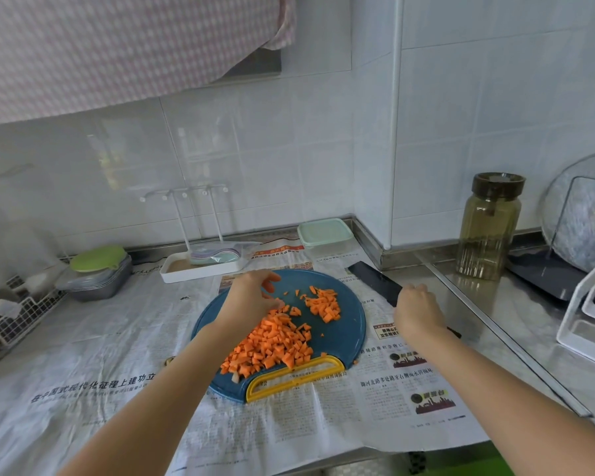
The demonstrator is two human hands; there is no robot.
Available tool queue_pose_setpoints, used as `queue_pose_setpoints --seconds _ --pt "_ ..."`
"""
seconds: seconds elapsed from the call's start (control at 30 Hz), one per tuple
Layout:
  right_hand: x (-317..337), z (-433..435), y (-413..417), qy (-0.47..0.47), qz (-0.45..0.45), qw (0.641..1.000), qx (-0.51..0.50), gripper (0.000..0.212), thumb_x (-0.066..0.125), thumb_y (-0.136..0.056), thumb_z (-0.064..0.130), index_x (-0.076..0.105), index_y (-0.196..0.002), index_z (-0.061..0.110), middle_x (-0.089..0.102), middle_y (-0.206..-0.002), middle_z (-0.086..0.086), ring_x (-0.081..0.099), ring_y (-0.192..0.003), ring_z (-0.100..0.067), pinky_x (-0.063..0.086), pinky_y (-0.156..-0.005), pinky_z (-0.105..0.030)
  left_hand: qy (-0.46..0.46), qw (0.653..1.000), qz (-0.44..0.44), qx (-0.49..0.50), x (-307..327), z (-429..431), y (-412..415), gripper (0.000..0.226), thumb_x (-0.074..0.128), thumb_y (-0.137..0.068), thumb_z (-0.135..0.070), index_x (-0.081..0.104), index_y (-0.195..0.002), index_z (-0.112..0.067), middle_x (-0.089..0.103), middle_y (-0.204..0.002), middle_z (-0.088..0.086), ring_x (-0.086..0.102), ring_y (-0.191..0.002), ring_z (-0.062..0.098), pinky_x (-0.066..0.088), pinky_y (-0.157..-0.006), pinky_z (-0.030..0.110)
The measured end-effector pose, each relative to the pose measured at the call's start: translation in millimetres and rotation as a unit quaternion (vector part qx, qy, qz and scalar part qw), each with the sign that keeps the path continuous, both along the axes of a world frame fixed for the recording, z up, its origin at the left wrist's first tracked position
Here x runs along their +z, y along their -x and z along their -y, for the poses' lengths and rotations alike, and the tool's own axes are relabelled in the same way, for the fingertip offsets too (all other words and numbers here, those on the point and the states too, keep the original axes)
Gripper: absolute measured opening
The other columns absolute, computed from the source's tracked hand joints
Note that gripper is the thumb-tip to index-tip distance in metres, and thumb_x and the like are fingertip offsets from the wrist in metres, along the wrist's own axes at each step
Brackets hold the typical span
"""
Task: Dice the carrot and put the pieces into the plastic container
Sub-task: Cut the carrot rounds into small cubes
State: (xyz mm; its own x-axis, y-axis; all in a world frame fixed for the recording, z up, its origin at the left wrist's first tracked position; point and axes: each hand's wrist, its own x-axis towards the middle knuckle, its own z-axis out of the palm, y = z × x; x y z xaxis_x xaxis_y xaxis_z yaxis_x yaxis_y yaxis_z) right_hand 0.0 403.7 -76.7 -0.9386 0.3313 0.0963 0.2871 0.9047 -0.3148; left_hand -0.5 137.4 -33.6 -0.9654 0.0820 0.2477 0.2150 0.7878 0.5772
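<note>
Diced carrot [275, 341] lies in a big heap on the round blue cutting board [347, 338], with a smaller heap [323, 304] further back. My left hand [255, 297] hovers over the board's far left part with relaxed, slightly bent fingers and holds nothing. To the right of the board, my right hand [416, 310] is curled round the handle of a black knife [375, 283] whose blade lies low over the newspaper, pointing away to the left. The clear plastic container [325, 235] with a pale green lid on it stands behind the board near the wall.
Newspaper [117, 372] covers the counter. A white tray with a rack [200, 269] and grey stacked tubs [97, 273] stand at the back left, beside a wire basket [24, 314]. On the right are a tall jar [488, 228] and a lid rack [581, 218].
</note>
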Motion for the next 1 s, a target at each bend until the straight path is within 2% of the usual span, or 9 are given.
queue_pose_setpoints --seconds 0.07,0.17,0.33,0.4,0.5,0.57,0.67,0.83,1.0 --pt "1.7 -2.9 -1.2 -0.007 0.004 1.0 -0.003 0.031 0.048 -0.094 0.001 0.047 -0.126 0.002 0.046 -0.125 -0.013 0.048 -0.113 -0.025 0.045 -0.085 -0.029 -0.018 1.0 -0.008 -0.002 3.1 2.3 -2.4 0.033 0.068 -0.085 -0.012 0.059 -0.117 -0.014 0.062 -0.101 0.0 0.064 -0.067 0.012 0.053 -0.061 0.017" --pt "6.7 -4.8 -3.4 -0.014 0.004 1.0 0.006 0.034 0.05 -0.091 -0.003 0.049 -0.125 0.003 0.045 -0.125 -0.013 0.046 -0.112 -0.024 0.044 -0.085 -0.028 0.015 0.999 -0.028 0.011 12.5 9.2 -3.6 0.035 0.056 -0.087 0.002 0.063 -0.118 -0.011 0.065 -0.111 0.004 0.06 -0.088 0.008 0.046 -0.078 0.016" --pt "17.5 2.5 -3.7 -0.02 -0.051 0.994 0.095 0.025 0.048 -0.094 0.002 0.054 -0.117 0.01 0.046 -0.122 -0.009 0.045 -0.111 -0.024 0.042 -0.085 -0.031 -0.03 0.999 0.024 0.02 39.1 22.1 -9.9 0.041 0.061 -0.083 0.004 0.061 -0.118 -0.017 0.063 -0.102 -0.001 0.064 -0.069 0.014 0.052 -0.06 0.018" --pt "24.0 4.9 -2.4 -0.014 -0.061 0.99 0.126 0.016 0.048 -0.094 0.004 0.058 -0.102 0.013 0.049 -0.112 -0.007 0.049 -0.104 -0.023 0.043 -0.081 -0.03 -0.043 0.999 0.026 0.002 49.6 26.0 -12.1 0.041 0.068 -0.081 0.0 0.061 -0.118 -0.017 0.063 -0.106 0.001 0.067 -0.068 0.018 0.057 -0.068 0.024" --pt "35.3 8.1 0.6 0.016 -0.057 0.984 0.165 0.026 0.047 -0.086 -0.004 0.058 -0.071 0.012 0.057 -0.09 -0.008 0.059 -0.088 -0.021 0.042 -0.065 -0.027 -0.064 0.998 0.018 -0.008 63.1 27.2 -15.0 0.029 0.067 -0.087 -0.011 0.062 -0.115 -0.015 0.064 -0.097 -0.002 0.066 -0.067 0.014 0.056 -0.063 0.018" --pt "44.1 9.7 4.6 0.04 -0.061 0.981 0.182 0.023 0.048 -0.083 -0.008 0.068 -0.079 0.002 0.066 -0.092 -0.016 0.063 -0.079 -0.022 0.049 -0.064 -0.031 -0.072 0.997 0.02 -0.005 68.4 28.5 -13.0 0.022 0.059 -0.093 -0.014 0.063 -0.114 -0.013 0.065 -0.093 -0.003 0.067 -0.072 0.012 0.057 -0.065 0.02" --pt "56.4 8.8 15.1 0.082 -0.078 0.97 0.217 0.025 0.05 -0.088 -0.007 0.069 -0.083 0.01 0.064 -0.085 0.002 0.062 -0.088 -0.018 0.05 -0.076 -0.028 -0.051 0.999 0.015 0.012 72.6 39.0 -6.5 0.026 0.052 -0.094 -0.002 0.063 -0.116 -0.011 0.065 -0.104 0.002 0.065 -0.082 0.011 0.055 -0.072 0.019" --pt "63.5 14.2 58.7 0.113 -0.084 0.96 0.242 0.023 0.053 -0.086 -0.006 0.066 -0.082 0.013 0.055 -0.078 0.008 0.053 -0.081 -0.013 0.038 -0.061 -0.018 -0.074 0.996 0.056 0.008 70.9 63.4 10.9 0.039 0.073 -0.079 -0.001 0.063 -0.113 -0.017 0.066 -0.098 -0.003 0.068 -0.08 0.014 0.054 -0.07 0.014" --pt "63.6 35.1 125.2 0.087 -0.071 0.963 0.244 0.008 0.061 -0.089 0.016 0.06 -0.097 0.015 0.061 -0.1 -0.001 0.053 -0.091 -0.016 0.041 -0.075 -0.027 -0.081 0.994 0.076 0.009 43.8 71.4 49.0 0.009 0.07 -0.084 -0.015 0.068 -0.092 -0.015 0.07 -0.087 0.002 0.07 -0.073 0.015 0.056 -0.068 0.019"
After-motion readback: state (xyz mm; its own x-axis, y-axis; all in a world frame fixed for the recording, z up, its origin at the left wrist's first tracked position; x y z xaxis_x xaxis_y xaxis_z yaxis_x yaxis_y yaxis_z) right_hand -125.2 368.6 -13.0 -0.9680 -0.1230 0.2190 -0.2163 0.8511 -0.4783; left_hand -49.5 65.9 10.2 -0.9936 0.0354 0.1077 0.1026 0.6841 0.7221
